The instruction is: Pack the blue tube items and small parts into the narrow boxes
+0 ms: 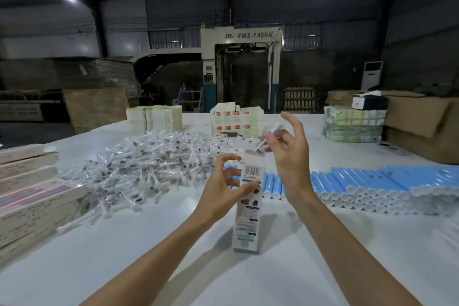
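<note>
My left hand [223, 189] has its fingers and thumb curled round the upper half of the box [248, 208], a tall, slim printed carton with a barcode near its top. It stands almost upright at dead centre with its top flap open. I cannot tell whether its foot touches the table [99, 268] or sits just over it. My right hand [290, 156], at 1 o'clock from the box mouth, pinches a small part [269, 135] between thumb and forefinger. It is a thin white stick in a clear, crinkly sleeve, with its dark tip just above the opening, and my other fingers fan up and wide. The table is a smooth, matt white sheet. At 10 o'clock lies the pile [149, 161] of the same sleeved parts, glossy and tangled, its near edge close to my left hand. From 3 o'clock the tubes [372, 186] run off to the right, pale blue cylinders with white end caps laid side by side in stacked rows, the nearest just behind the box and my right wrist. At 9 o'clock flat packs [32, 196] sit in a slanted stack at the table's left edge. Far across, from 11 to 1 o'clock, stand squared blocks [236, 119] of bundled card. The widest stretch of tabletop lies at 6 o'clock, between and beside my forearms.
</note>
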A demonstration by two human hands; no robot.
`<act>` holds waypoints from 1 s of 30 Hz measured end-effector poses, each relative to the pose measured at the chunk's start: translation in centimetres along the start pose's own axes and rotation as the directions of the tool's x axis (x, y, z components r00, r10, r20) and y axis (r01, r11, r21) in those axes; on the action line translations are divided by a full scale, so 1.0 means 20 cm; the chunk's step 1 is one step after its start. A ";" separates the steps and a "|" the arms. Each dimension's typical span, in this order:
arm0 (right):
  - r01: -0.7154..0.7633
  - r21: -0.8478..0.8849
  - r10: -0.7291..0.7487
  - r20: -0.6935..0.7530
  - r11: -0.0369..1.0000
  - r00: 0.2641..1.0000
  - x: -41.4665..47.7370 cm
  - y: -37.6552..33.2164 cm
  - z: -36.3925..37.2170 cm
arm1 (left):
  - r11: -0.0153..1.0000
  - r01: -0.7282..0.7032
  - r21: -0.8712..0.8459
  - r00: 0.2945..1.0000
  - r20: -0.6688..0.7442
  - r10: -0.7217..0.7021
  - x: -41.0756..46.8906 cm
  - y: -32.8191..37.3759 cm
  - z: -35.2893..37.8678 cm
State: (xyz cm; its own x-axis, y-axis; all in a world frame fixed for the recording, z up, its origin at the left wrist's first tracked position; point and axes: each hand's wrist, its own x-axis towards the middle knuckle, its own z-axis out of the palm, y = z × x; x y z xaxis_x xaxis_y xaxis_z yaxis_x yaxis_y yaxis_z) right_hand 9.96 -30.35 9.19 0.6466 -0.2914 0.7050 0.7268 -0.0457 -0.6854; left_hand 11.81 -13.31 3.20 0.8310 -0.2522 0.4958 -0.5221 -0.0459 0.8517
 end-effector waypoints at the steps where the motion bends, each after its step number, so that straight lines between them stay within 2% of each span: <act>1: 0.022 -0.031 -0.022 -0.007 0.999 1.000 0.01 0.00 0.00 | 1.000 -0.010 -0.006 1.000 0.013 0.010 0.00 0.00 0.04; 4: 0.030 -0.135 -0.030 0.001 0.990 1.000 0.01 0.02 -0.03 | 0.998 -0.007 -0.062 1.000 -0.005 0.007 -0.01 -0.03 0.12; 7: 0.034 -0.240 -0.015 0.083 0.970 0.996 0.01 0.06 -0.05 | 0.996 0.000 -0.094 0.998 -0.059 -0.006 -0.02 -0.06 0.14; 12: 0.043 -0.358 0.020 0.170 0.933 0.985 -0.01 0.08 -0.05 | 0.995 -0.039 -0.090 0.998 -0.046 0.035 -0.04 -0.06 0.13; 20: 0.033 -0.393 0.058 0.217 0.919 0.975 -0.04 0.06 -0.04 | 0.994 -0.060 -0.097 0.998 -0.040 0.056 -0.03 -0.06 0.13; 25: -0.102 -0.233 0.127 0.095 0.967 0.987 -0.02 0.04 -0.04 | 0.996 -0.031 -0.086 0.999 -0.023 0.029 -0.03 -0.07 0.12; 27: -0.096 -0.275 0.139 0.142 0.957 0.980 -0.01 0.04 -0.05 | 0.997 -0.030 -0.074 0.999 -0.019 0.028 -0.03 -0.07 0.12; 30: -0.047 -0.418 0.182 0.289 0.907 0.940 -0.01 0.04 -0.05 | 0.998 -0.024 -0.061 0.999 -0.028 0.023 -0.03 -0.09 0.11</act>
State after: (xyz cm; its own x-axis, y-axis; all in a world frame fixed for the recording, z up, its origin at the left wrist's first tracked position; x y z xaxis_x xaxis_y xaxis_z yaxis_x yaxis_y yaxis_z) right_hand 10.07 -31.32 8.32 0.8068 -0.0057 0.5908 0.5322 -0.4274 -0.7309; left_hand 11.80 -15.27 1.04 0.8239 -0.2263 0.5195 -0.5295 0.0192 0.8481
